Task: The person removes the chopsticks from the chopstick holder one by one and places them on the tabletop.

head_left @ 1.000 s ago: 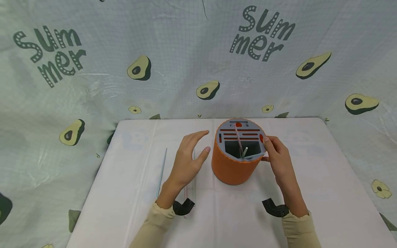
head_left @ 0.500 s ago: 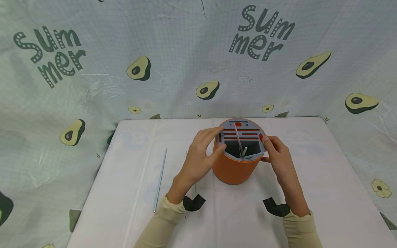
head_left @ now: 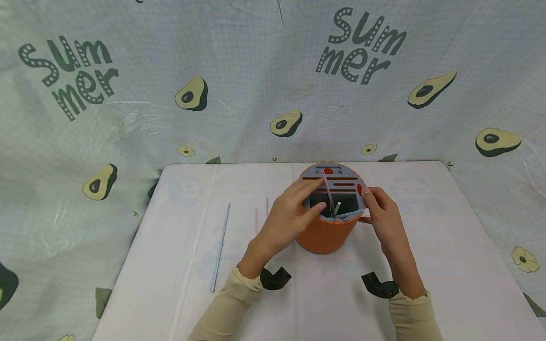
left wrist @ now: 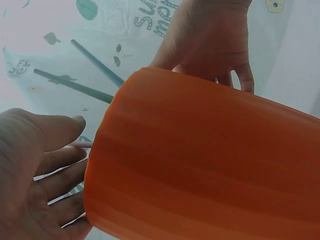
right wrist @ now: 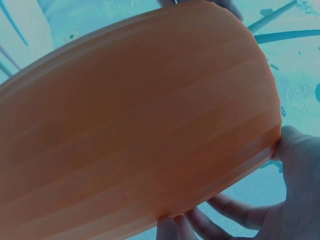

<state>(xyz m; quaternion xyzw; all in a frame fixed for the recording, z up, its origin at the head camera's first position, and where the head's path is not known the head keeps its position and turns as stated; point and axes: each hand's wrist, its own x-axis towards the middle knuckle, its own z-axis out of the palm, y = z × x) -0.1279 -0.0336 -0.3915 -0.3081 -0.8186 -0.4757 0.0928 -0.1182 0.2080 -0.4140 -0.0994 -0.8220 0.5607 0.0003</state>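
An orange round knife-block-style holder (head_left: 324, 237) with a grey slotted top (head_left: 332, 184) stands on the table. My right hand (head_left: 381, 215) grips its right rim, thumb on top and fingers along the outer wall. Out of its large opening rise a thin pink stick (head_left: 326, 187), a green stick (left wrist: 75, 86) and a blue stick (left wrist: 100, 65). Over the left side of the top reaches my left hand (head_left: 287, 215), thumb and fingers spread apart. In the left wrist view its fingertips are close to the pink stick, with a gap between thumb and fingers.
Left of the holder, a blue stick (head_left: 220, 246), a second pink stick (head_left: 256, 220) and a pale stick (head_left: 267, 206) lie on the white table (head_left: 187, 189). My left arm partly covers the latter two. A printed curtain (head_left: 239, 71) hangs behind the table.
My left hand has moved right, from beside the holder to over its top, near the upright pink stick. The right hand keeps its grip and the holder stays in place.
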